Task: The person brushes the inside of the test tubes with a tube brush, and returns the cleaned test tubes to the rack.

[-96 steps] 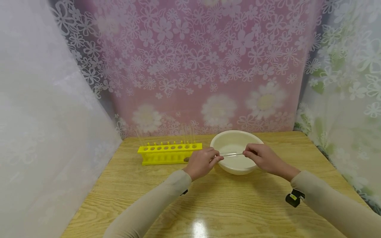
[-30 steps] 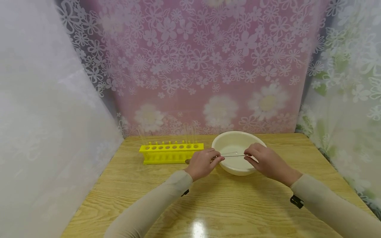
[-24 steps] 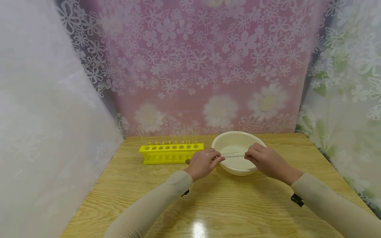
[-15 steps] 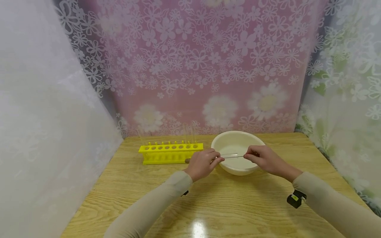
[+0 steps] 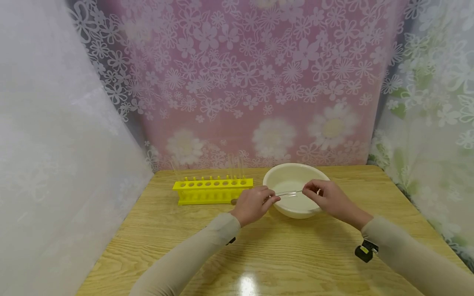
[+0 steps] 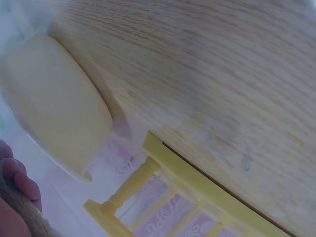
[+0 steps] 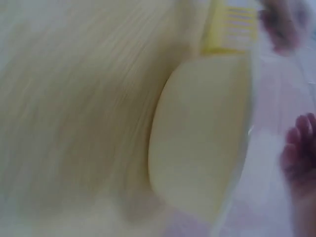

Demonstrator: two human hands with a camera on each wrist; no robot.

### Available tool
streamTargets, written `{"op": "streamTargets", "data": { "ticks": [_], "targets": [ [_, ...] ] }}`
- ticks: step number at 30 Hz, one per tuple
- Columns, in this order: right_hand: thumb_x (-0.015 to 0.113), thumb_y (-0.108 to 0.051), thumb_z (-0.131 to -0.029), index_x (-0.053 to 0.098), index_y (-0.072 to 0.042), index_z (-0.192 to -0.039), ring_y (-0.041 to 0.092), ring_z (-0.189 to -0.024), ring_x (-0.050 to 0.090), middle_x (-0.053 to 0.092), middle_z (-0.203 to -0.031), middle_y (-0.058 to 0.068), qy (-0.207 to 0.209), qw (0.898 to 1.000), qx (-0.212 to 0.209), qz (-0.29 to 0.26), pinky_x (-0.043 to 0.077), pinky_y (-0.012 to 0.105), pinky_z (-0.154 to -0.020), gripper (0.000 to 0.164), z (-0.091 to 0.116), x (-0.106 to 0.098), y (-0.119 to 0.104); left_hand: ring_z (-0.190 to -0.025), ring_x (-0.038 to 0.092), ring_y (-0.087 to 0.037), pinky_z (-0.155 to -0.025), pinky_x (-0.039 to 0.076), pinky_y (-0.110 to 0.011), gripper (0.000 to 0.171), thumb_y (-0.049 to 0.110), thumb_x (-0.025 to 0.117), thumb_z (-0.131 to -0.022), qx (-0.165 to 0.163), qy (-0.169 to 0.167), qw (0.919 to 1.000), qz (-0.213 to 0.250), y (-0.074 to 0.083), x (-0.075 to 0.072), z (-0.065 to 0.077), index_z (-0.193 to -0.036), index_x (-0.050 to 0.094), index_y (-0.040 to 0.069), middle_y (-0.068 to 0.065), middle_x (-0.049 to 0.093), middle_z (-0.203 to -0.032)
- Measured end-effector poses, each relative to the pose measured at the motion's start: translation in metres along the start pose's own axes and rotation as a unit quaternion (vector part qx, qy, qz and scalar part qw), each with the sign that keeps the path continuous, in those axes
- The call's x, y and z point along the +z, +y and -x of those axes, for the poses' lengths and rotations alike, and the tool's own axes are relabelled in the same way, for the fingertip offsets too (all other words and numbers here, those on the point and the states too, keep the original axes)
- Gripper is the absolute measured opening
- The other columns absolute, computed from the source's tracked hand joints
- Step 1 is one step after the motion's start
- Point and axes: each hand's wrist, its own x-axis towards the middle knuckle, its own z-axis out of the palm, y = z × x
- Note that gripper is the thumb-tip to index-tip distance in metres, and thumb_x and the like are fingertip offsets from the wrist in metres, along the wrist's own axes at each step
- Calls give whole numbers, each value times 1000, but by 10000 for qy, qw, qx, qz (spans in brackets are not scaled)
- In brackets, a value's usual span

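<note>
Over the cream bowl [image 5: 281, 207], my left hand [image 5: 253, 204] grips a clear glass test tube [image 5: 291, 195], its open end pointing right. My right hand [image 5: 326, 199] pinches the thin wire handle of a test tube brush [image 5: 234, 201], which runs along the tube into my left hand. Brown bristles show beyond the left hand's far side, and near its fingers in the left wrist view. How far the brush sits inside the tube is hidden by the left hand. In the right wrist view, my right hand is blurred beside the bowl.
A yellow test tube rack [image 5: 212, 191] stands left of the bowl, with several clear tubes upright on it, at its left and right ends. Everything stands on a wood-grain table [image 5: 281, 263]. A pink flowered curtain [image 5: 237, 82] hangs behind, with pale sheets at both sides.
My right hand makes small shifts and wrist turns with the wire handle. The tube's open end has dipped slightly below the wire. My left hand stays nearly in place; rack and bowl are unmoved.
</note>
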Motion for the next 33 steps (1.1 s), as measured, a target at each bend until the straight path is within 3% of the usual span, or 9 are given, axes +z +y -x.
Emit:
{"op": "streamTargets", "data": {
  "ticks": [4,7,10,13,20,23,26,31,33],
  "targets": [
    [67,-22,-99,71,-6,-102,10,-78,62,67,-91,1,801,9540,-2116,1968,53,28,-63,18,2,2,6,-58,47,3,-51,37,-14,37,51,49,-103,-242,-172,9990,320,-2,1,0,-98,74,25,15,65,-82],
    [51,-32,-107,71,-5,-98,14,-81,65,67,-92,3,1087,9156,-2937,2521,55,31,-65,35,1,1,10,-60,48,3,-52,38,-14,38,52,48,-103,-278,-262,9986,372,-2,1,1,-99,74,25,15,66,-84],
    [40,-33,-111,71,-7,-95,13,-79,63,65,-89,1,1107,9002,-3323,2589,54,29,-64,43,1,0,10,-63,50,3,-54,39,-14,38,52,48,-103,-280,-337,9981,426,-1,1,2,-102,75,25,14,69,-87],
    [44,-32,-110,70,-10,-93,9,-75,60,63,-86,-3,951,9026,-3363,2514,52,25,-63,38,1,-2,7,-64,51,3,-55,40,-13,37,50,48,-104,-256,-318,9984,403,0,0,3,-102,75,25,14,70,-89],
    [71,-10,-94,65,-17,-89,-1,-63,43,57,-76,-8,-4,9830,-1508,1050,41,19,-57,10,3,-4,0,-60,49,4,-54,38,-11,34,47,51,-104,119,172,9998,76,-3,0,4,-99,74,23,13,67,-85],
    [64,-14,-100,62,-10,-87,4,-54,37,50,-67,-3,-473,9983,-310,-152,38,25,-53,14,4,-4,-2,-58,48,4,-53,36,-10,33,47,52,-103,313,343,9989,-75,-4,1,3,-98,74,23,13,66,-83],
    [57,-21,-105,55,0,-85,12,-51,33,42,-64,2,-904,9833,722,-1402,36,32,-51,29,2,-5,-3,-57,49,4,-52,36,-10,29,45,56,-102,510,465,9972,-272,-3,1,3,-98,74,22,13,66,-81],
    [48,-24,-108,44,-2,-80,19,-55,30,38,-66,2,-1412,9101,1907,-3396,30,41,-54,35,-1,-6,-4,-59,53,4,-52,38,-11,24,43,59,-101,797,653,9917,-765,-2,1,2,-98,73,23,13,67,-83],
    [47,-24,-109,45,-5,-82,18,-55,31,38,-66,1,-1485,8968,2104,-3597,31,40,-55,33,-2,-5,-3,-58,53,4,-52,37,-11,25,44,59,-101,800,625,9915,-812,-1,1,1,-98,73,23,13,67,-83]
  ]
}}
